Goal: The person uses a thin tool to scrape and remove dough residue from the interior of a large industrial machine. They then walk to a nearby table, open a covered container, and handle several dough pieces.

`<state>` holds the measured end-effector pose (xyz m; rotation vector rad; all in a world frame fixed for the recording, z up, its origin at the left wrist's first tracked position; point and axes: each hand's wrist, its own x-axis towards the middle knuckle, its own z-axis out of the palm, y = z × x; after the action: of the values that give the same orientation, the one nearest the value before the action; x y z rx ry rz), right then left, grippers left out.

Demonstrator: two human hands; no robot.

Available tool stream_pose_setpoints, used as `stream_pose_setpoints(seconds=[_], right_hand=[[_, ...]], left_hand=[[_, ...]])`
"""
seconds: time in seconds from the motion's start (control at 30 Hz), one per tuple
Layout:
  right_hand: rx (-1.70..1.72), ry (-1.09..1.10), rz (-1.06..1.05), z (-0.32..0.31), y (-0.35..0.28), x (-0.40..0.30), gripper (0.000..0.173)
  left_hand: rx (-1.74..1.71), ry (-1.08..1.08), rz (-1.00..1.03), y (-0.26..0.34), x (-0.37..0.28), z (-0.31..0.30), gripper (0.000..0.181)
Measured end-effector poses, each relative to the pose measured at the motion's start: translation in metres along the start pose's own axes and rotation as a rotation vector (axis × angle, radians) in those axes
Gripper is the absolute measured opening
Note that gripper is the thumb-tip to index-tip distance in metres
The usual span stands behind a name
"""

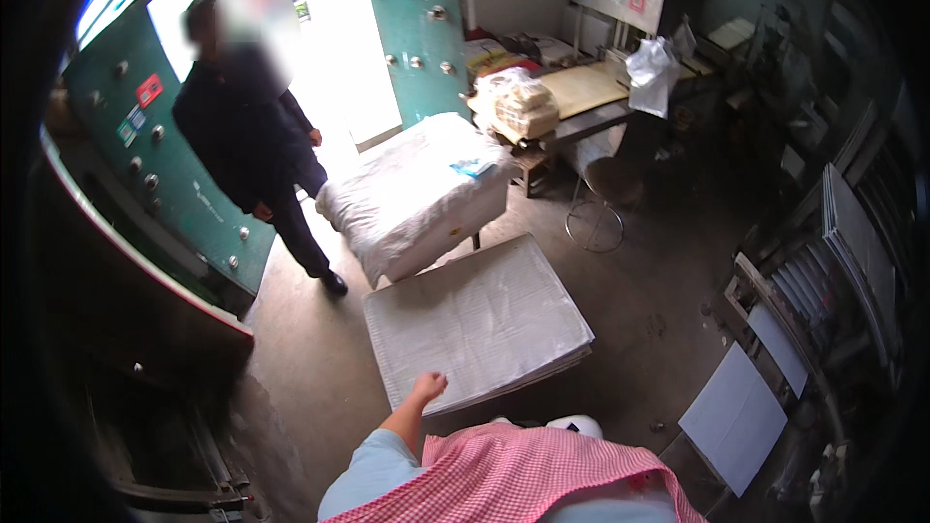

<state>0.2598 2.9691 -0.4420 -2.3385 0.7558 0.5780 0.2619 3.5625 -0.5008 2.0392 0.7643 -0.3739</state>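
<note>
My left hand (431,385) hangs over the near left edge of a low stack topped by a pale, ribbed sheet (479,327). Its fingers look curled in, with nothing visible in them; whether it touches the sheet is unclear. My right hand is out of view. Beyond the stack stands a box-shaped load under a white cloth (414,174), with a small blue and white packet (471,168) on top. A pink checked apron (508,461) covers my front.
A person in dark clothes (240,123) stands left of the cloth-covered load, near the bright doorway. A round stool (614,178) and a table (581,91) with a plastic-wrapped bundle (514,103) are behind. White panels (737,418) lean at right; a green metal door (207,221) is at left.
</note>
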Motion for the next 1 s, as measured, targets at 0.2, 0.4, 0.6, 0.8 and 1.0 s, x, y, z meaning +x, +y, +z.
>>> stream_pose_setpoints(seconds=[0.2,0.4,0.6,0.8,1.0], right_hand=[[-0.306,-0.062,0.185,-0.066,-0.046,0.115,0.022],[-0.456,-0.049,-0.08,-0.164,-0.139,0.387,0.028],[0.177,0.094,-0.437,-0.275,-0.359,0.571,0.028],[0.284,0.326,-0.508,-0.29,-0.419,0.789,0.013],[0.565,-0.068,-0.514,-0.297,-0.635,0.738,0.022]], left_hand=[[-0.105,0.13,0.144,0.173,0.092,0.016,0.028],[-0.051,0.237,0.006,0.24,0.142,0.108,0.028],[-0.115,-0.115,-0.35,0.371,0.089,0.13,0.03],[-0.566,0.316,-0.342,0.366,0.163,0.181,0.026],[-0.337,0.282,-0.52,0.374,0.158,0.215,0.026]])
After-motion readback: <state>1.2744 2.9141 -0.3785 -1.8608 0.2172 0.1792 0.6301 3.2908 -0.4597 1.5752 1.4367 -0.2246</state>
